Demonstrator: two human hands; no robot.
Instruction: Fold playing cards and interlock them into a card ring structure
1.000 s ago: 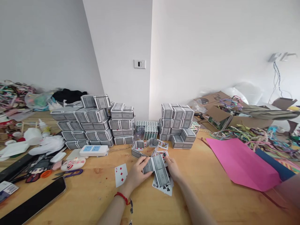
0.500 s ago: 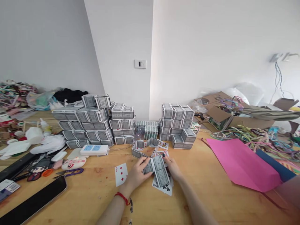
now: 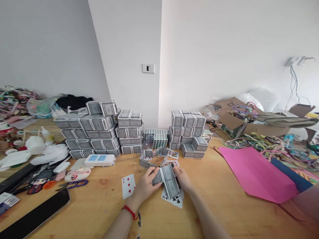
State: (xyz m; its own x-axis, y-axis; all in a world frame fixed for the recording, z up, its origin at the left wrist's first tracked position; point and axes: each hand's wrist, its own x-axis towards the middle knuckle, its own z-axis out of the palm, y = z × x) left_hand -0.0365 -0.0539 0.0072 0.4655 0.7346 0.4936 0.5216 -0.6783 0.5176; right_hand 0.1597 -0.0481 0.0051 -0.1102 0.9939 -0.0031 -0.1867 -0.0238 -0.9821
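Note:
Between my two hands is a piece of folded playing cards (image 3: 170, 182) with grey patterned backs facing up. My left hand (image 3: 147, 182) grips its left side, thumb on top. At its upper right edge, my right hand (image 3: 182, 177) pinches it, a dark-nailed thumb showing. Loose face-up cards, among them a ten of clubs (image 3: 177, 201), lie under the piece. A three of diamonds (image 3: 128, 186) rests on the table beside my left wrist. Just beyond my hands stands an open ring of folded cards (image 3: 151, 162). The fingers beneath the piece are hidden.
Stacks of card blocks stand at the back left (image 3: 97, 129) and back right (image 3: 188, 129). A white power strip (image 3: 101, 160), purple-handled snips (image 3: 77, 183) and a black phone (image 3: 37, 214) lie left. Pink paper (image 3: 256, 172) and a tangle of yarn (image 3: 271, 146) lie right.
My hands and the folded cards stay almost in place. The whole view has shifted very slightly.

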